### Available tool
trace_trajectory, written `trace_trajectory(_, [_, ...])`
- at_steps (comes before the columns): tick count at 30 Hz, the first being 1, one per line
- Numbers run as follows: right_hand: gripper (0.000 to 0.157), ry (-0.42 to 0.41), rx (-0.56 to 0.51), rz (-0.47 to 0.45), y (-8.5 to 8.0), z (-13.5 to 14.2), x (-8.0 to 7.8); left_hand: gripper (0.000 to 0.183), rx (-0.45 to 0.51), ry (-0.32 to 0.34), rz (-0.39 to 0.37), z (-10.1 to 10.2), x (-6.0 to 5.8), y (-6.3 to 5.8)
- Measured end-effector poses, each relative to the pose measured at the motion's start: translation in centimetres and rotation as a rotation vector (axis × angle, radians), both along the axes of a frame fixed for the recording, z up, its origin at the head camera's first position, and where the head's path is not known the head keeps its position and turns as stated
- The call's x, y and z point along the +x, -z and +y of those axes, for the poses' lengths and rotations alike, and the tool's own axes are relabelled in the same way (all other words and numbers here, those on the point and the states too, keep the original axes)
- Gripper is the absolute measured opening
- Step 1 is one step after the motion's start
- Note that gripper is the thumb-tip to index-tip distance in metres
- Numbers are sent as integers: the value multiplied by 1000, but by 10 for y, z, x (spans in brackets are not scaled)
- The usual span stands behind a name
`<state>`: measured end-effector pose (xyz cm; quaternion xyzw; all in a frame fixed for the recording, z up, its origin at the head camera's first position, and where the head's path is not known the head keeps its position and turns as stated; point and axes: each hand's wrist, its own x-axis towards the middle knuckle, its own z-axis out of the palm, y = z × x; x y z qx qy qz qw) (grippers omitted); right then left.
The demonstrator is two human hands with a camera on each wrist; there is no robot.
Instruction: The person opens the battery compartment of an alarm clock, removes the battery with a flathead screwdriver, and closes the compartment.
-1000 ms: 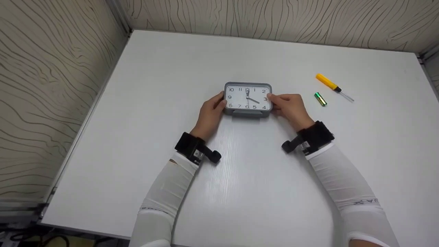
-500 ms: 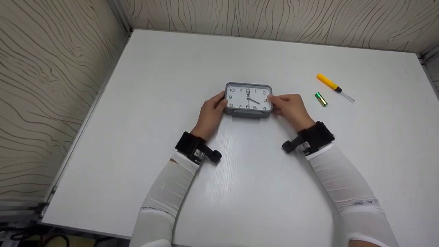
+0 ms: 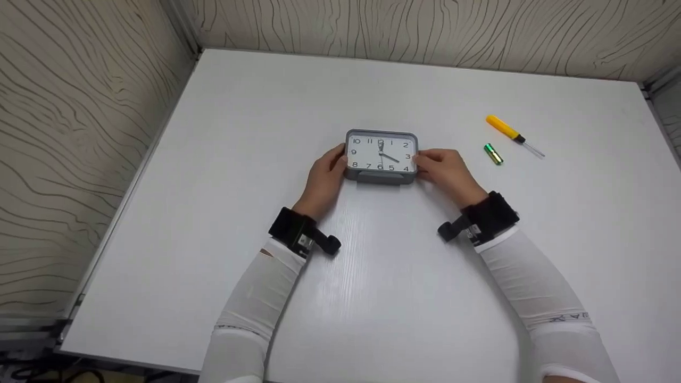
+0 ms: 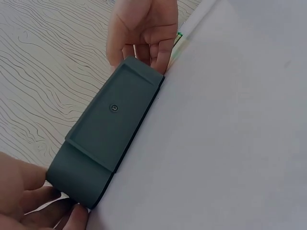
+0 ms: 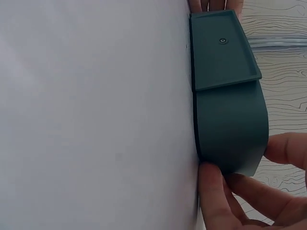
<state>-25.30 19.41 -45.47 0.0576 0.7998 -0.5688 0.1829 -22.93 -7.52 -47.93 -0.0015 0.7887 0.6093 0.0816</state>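
A grey rectangular alarm clock (image 3: 381, 155) lies on the white table with its white dial facing up. My left hand (image 3: 323, 183) holds its left side, thumb at the front rim and fingers along the edge. On the opposite side my right hand (image 3: 447, 173) grips the right edge, its thumb near the 3. From the left wrist, the clock's underside (image 4: 108, 124) shows a recessed panel with one screw, and both hands are at its ends. The right wrist view shows the right fingertips (image 5: 211, 177) low against the clock's end, close to the tabletop. The clock's back is hidden.
To the right of the clock lies a green and gold battery (image 3: 493, 153). Just beyond it is a screwdriver (image 3: 503, 127) with a yellow handle. The white table (image 3: 255, 106) meets patterned walls (image 3: 346, 26) at the back and left.
My right thumb has slid slightly toward me and outward along the clock's right edge. The left hand keeps its hold. The head view has shifted a little; clock, battery and screwdriver stay put.
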Motion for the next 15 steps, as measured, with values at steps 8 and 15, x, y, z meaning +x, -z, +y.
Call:
trace_trajectory(8, [60, -106, 89, -9, -4, 5, 9, 50, -24, 40, -17, -5, 3, -4])
trace_trajectory(15, [59, -210, 124, 20, -9, 15, 19, 53, -186, 138, -8, -13, 9, -13])
